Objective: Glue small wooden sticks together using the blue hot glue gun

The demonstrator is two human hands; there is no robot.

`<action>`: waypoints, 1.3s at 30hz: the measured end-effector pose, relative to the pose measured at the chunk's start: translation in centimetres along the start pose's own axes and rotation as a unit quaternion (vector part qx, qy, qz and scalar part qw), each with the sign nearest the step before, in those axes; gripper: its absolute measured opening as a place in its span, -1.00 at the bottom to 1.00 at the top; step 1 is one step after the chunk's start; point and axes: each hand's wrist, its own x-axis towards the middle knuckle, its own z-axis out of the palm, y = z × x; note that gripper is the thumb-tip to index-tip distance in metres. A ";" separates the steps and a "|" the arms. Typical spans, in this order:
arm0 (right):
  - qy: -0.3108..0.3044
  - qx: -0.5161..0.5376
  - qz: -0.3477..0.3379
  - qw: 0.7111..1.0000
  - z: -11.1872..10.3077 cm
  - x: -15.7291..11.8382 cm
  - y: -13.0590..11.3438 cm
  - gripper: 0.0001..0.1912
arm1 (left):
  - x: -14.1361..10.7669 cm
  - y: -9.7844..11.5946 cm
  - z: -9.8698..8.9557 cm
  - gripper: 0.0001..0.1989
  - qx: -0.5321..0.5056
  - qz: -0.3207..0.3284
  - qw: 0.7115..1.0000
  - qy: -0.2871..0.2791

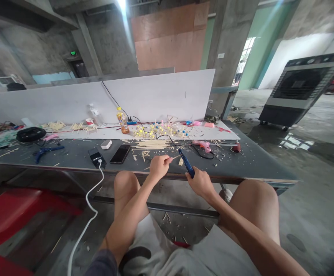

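A: Status at the near edge of the bench [241, 168]?

B: Left hand [158, 166] fingers pinched shut on a thin wooden stick [175, 156], held just above the near edge, roughly mid-bench. Right hand [201, 183] fingers wrapped tight around a blue glue gun [186, 163], nozzle tilted up toward the stick's free end. Nozzle and stick look almost touching; can't tell if they actually meet.

A: What's around them?

B: Pile of loose sticks [152, 144] just behind the hands. Further back, toward the far edge, a row of small stick models with yellow and pink bits [158, 131]. Black phone [120, 154] and a power bank [97, 157] left of the hands, white cable [93, 209] dropping off the near edge. A pink glue gun [201, 144] lies to the right, an orange drink bottle [123, 121] near the far edge. Offcuts scattered over the whole surface.

A: Risks?

B: My read: left fingertips sit close to the nozzle, so a slip likely means hot glue or a hot tip on skin. Stick is thin and gripped at one end only, so pushing with the nozzle could flex or snap it. Work is over the near edge above bare knees, so a drip could land on a leg rather than the bench. The gun's black cord [204, 155] trails across the offcuts and could snag.
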 end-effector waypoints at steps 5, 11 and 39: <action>-0.003 -0.013 -0.010 1.000 0.1 0.0 -0.1 -0.80 | 0.3 -0.6 -0.3 -0.61 -0.076 -0.029 0.996 -0.043; -0.006 -0.031 -0.019 0.999 -0.2 0.1 -0.3 -0.79 | 0.0 -1.3 -0.6 -0.58 -0.162 -0.072 0.980 -0.086; -0.015 -0.055 -0.053 0.997 -0.4 0.1 0.4 -0.72 | 0.0 -1.0 -0.7 -0.64 -0.148 -0.051 0.984 -0.088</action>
